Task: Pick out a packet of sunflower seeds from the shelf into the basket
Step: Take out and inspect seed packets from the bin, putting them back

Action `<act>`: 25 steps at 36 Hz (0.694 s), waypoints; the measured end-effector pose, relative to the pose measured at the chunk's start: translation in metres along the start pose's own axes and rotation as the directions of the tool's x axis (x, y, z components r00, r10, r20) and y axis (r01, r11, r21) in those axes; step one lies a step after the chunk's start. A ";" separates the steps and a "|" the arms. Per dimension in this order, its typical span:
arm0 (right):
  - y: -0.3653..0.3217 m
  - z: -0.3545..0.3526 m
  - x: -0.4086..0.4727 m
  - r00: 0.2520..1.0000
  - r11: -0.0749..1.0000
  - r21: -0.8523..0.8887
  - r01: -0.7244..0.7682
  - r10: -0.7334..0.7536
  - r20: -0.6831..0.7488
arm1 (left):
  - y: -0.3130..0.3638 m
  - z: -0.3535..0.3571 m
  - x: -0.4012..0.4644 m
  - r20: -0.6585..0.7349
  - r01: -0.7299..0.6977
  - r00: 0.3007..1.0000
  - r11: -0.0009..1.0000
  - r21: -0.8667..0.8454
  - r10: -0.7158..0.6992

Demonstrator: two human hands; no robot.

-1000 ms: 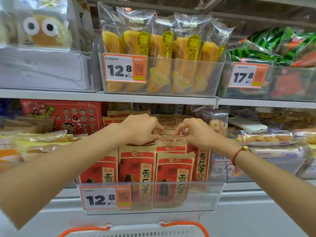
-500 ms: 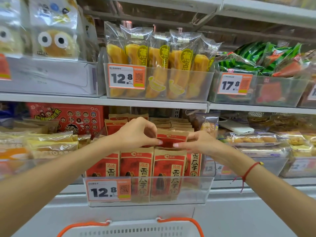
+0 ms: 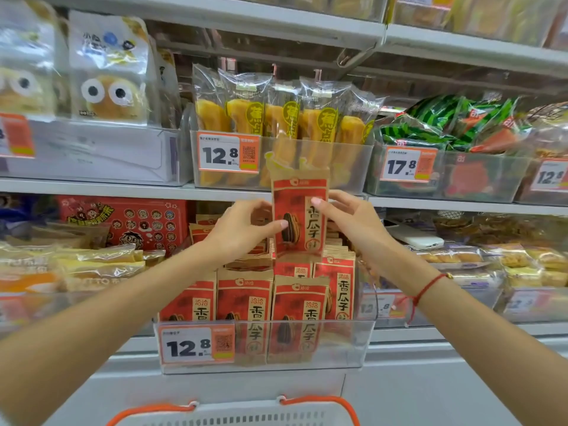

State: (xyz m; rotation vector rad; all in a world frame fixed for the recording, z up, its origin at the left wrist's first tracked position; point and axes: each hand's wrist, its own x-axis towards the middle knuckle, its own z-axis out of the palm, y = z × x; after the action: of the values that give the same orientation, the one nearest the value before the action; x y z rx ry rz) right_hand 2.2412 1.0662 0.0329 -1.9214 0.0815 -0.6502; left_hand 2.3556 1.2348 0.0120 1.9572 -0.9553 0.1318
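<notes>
— What is recorded around the work area?

— A clear bin (image 3: 353, 342) on the lower shelf is seen filled with upright red-and-brown seed packets (image 3: 246, 298), with a 12.8 price label (image 3: 196, 345) fixed to its front. Yellow snack bags (image 3: 246, 118) are stocked in the bin above, and green striped bags (image 3: 430, 124) are noted to the right. A white basket (image 3: 233, 415) with orange handles is seen at the bottom edge, below the bin. Nothing is observed between the hands and the shelf.

— How are the hands placed?

— One seed packet (image 3: 299, 216) is held upright above the bin, clear of the stocked rows and in front of the shelf edge. It is pinched at its left edge by the left hand (image 3: 242, 230) and at its right edge by the right hand (image 3: 350, 222), thumbs on the front face. A red cord (image 3: 427, 285) is worn on the right wrist.

— What is found changed?

— Half a second ago only the packet's top was raised from the rows; it is now lifted fully out.
</notes>
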 end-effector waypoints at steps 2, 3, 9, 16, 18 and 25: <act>-0.001 0.005 -0.003 0.999 1.000 -0.011 -0.013 0.014 0.031 | 0.001 -0.001 -0.007 -0.074 -0.001 0.997 0.999 -0.051 -0.003; 0.000 0.008 -0.005 0.999 0.999 -0.033 -0.005 0.006 0.033 | 0.002 -0.002 -0.012 -0.110 0.001 0.994 0.998 -0.066 -0.008; -0.008 0.026 -0.034 0.987 0.987 0.030 0.157 -0.156 -0.044 | 0.021 -0.004 -0.060 -0.257 -0.057 0.967 0.970 -0.235 -0.006; -0.021 0.043 -0.076 0.971 0.960 0.144 0.240 -0.237 -0.040 | 0.035 -0.021 -0.104 -0.277 -0.096 0.960 0.907 -0.410 -0.024; -0.013 0.051 -0.084 0.987 0.974 0.163 0.156 -0.159 0.007 | 0.027 -0.017 -0.116 -0.238 -0.042 0.968 0.883 -0.467 -0.080; 0.025 0.067 -0.104 0.991 0.972 0.204 -0.114 0.096 0.097 | -0.006 0.008 -0.144 -0.112 0.179 0.947 0.784 -0.594 -0.301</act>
State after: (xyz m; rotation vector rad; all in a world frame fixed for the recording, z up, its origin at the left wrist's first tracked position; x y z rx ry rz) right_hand 2.1905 1.1459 -0.0498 -1.7273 0.0572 -0.4835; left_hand 2.2574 1.3124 -0.0602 1.4401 -0.5147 -0.1016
